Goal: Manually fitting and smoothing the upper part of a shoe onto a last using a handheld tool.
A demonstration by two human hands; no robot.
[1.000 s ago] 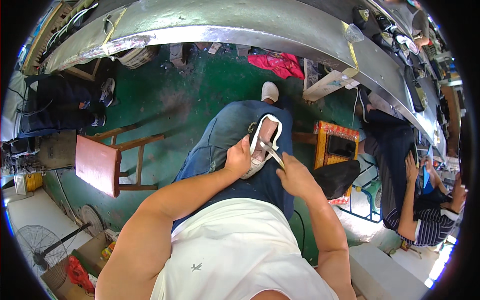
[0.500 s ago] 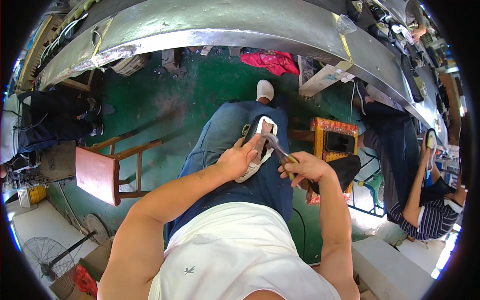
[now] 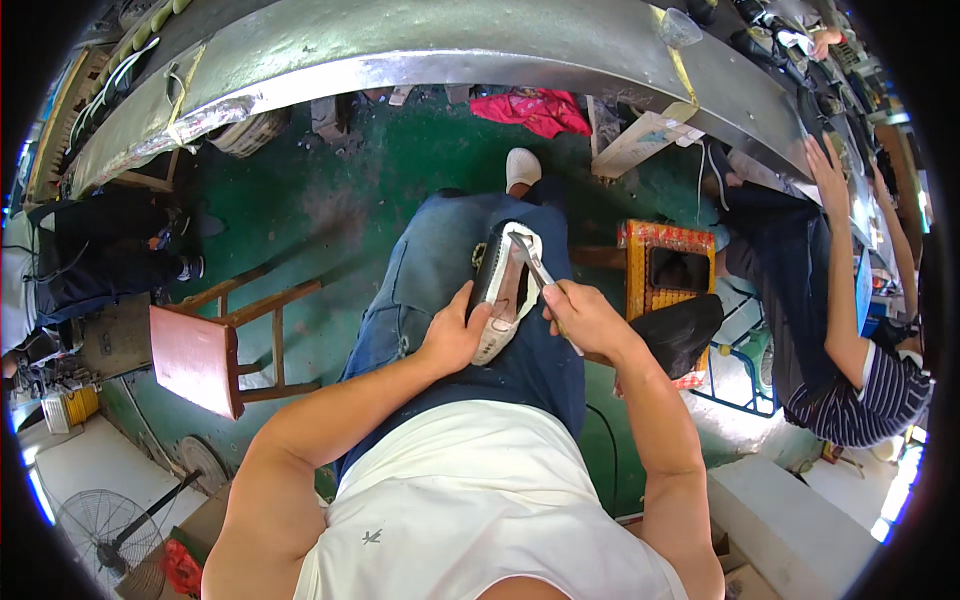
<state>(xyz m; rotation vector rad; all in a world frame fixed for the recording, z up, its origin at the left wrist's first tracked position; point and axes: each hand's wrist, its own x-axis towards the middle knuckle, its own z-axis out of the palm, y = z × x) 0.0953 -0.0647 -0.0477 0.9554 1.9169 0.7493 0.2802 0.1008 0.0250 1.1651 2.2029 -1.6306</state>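
The left hand [image 3: 455, 335] pinches the white-toed shoe [image 3: 506, 292] atop the jeans [image 3: 395, 295] between thumb and fingers; the right hand [image 3: 590, 318] wraps its fingers around pincers [image 3: 537, 268] at the shoe's opening; firm left-hand pressure should prevent twisting.

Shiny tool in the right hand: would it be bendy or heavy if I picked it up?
The shiny tool is probably stiff, since it looks like metal. That metal look also suggests it's fairly heavy for its slim shape. Its glinting surface might be slippery.
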